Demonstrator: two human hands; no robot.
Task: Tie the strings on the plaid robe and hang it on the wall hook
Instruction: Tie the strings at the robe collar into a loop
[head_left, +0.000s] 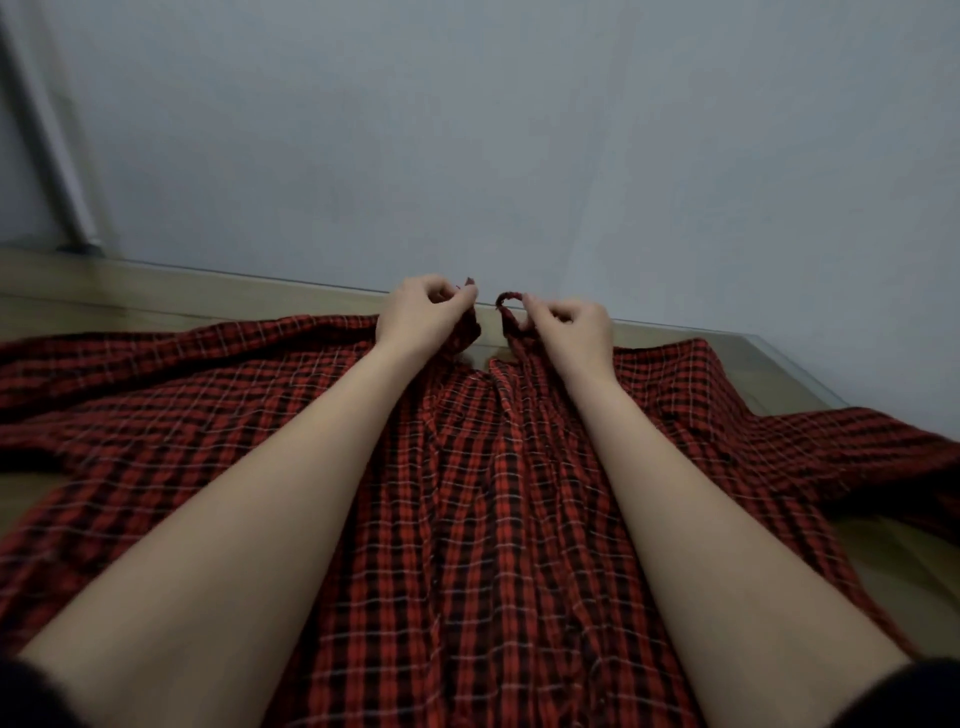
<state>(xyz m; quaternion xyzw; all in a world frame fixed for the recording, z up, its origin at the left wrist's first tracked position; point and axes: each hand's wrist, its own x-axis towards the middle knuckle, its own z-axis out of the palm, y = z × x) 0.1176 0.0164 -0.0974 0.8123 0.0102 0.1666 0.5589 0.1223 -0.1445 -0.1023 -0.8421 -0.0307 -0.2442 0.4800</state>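
Red-and-black plaid cotton robe (467, 519) lies spread on our bench (156, 296); toward twelve o'clock, left hand (421, 317) and right hand (571, 325) each pinch a thin plaid string (506, 301), ends apart, ready for knotting.

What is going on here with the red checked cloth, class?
A person has a plaid robe spread flat on a wooden surface by a grey wall. The left hand pinches one string at the robe's far edge, and the right hand pinches the other string, which curls into a small loop. The two strings are held apart and are not yet tied. No wall hook is in view.
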